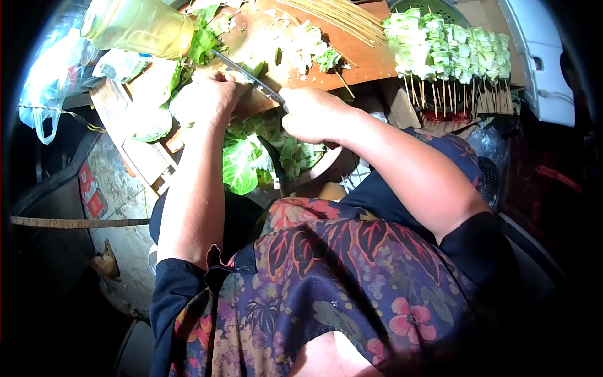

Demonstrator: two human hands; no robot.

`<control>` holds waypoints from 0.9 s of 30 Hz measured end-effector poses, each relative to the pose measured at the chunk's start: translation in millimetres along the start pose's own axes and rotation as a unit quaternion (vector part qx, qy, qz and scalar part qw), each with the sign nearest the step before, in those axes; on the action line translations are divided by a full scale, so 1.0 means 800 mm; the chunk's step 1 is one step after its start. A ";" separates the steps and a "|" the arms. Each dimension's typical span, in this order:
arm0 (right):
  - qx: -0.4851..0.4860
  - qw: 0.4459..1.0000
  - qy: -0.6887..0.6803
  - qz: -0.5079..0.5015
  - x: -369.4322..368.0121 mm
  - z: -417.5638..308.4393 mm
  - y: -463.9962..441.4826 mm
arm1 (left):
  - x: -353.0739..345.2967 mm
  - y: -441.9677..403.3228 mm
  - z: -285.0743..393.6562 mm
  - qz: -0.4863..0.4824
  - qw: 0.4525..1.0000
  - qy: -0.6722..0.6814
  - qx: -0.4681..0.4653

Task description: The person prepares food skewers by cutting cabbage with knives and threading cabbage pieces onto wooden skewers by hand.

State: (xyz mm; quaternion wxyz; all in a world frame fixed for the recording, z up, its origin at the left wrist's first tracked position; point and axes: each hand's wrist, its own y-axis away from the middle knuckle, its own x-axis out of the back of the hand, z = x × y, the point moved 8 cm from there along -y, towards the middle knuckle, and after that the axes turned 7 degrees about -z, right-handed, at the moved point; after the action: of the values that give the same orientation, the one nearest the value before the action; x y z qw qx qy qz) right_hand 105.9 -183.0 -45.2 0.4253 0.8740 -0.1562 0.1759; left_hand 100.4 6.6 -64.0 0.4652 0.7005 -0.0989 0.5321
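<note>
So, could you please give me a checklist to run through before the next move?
1. Knife gripped: ok, it is in the right hand.
2. Left hand clear of the knife: cannot tell; they look very close.
3. Board free of scraps: not ok, leaf pieces lie scattered on it.
4. Bare sticks available: ok, several lie on the board.
5. Filled skewers away from the knife: ok, grouped off to the right.

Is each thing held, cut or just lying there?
Long metal-bladed knife: held in the bare right hand.
Bare left hand: fingers curled.
Pale-green cut cabbage: threaded, in a row.
Thin tan wooden sticks: bare, lying together.
Brown wooden board: strewn with green scraps.
</note>
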 end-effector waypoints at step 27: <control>-0.007 0.996 0.026 0.086 0.036 0.018 0.037 | -0.057 -0.029 0.037 -0.100 0.817 0.564 -0.063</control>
State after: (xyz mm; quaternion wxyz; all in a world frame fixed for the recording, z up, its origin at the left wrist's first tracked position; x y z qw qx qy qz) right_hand 121.9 -215.2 -20.4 0.4188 0.8493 -0.2214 0.2331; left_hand 115.8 -19.6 -115.0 0.5334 0.2524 0.2181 0.7773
